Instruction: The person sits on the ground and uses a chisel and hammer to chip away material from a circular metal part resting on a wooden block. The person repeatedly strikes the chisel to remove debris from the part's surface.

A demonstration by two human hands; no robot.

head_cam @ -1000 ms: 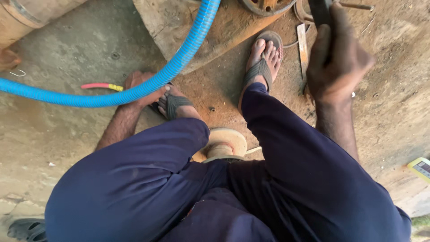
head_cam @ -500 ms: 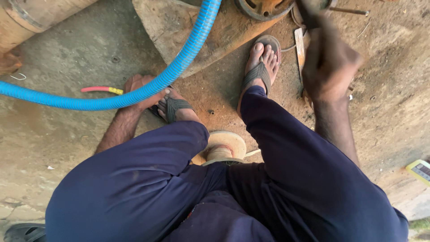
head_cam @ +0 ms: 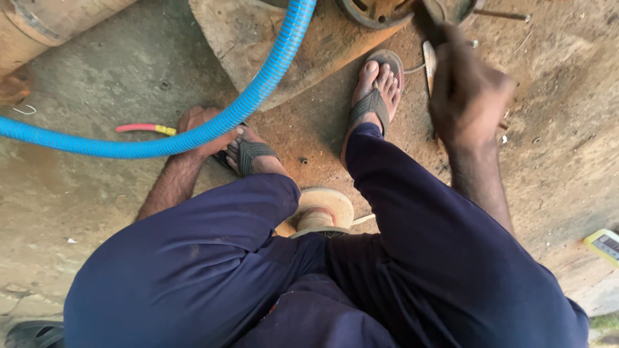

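My right hand (head_cam: 467,96) is raised over the dirt floor and shut on a dark tool (head_cam: 431,22), blurred by motion. The tool's end is near a rusty round metal part (head_cam: 377,11) at the top edge. My left hand (head_cam: 196,122) rests on the ground by my left foot (head_cam: 251,154), with a blue ribbed hose (head_cam: 258,87) lying across it and hiding its fingers. I sit low on a wooden spool (head_cam: 322,209), in dark blue trousers and grey sandals. My right foot (head_cam: 374,90) points toward the round part.
A rusty slab (head_cam: 245,35) lies under the hose. A thin flat metal strip (head_cam: 429,64) lies beside my right foot. A red stick with a yellow tip (head_cam: 145,129) lies left, a rusty pipe (head_cam: 51,26) top left, a yellow device (head_cam: 605,245) far right.
My right hand has swung the dark tool down and to the left, toward the round metal part. My left hand and both feet stay where they were.
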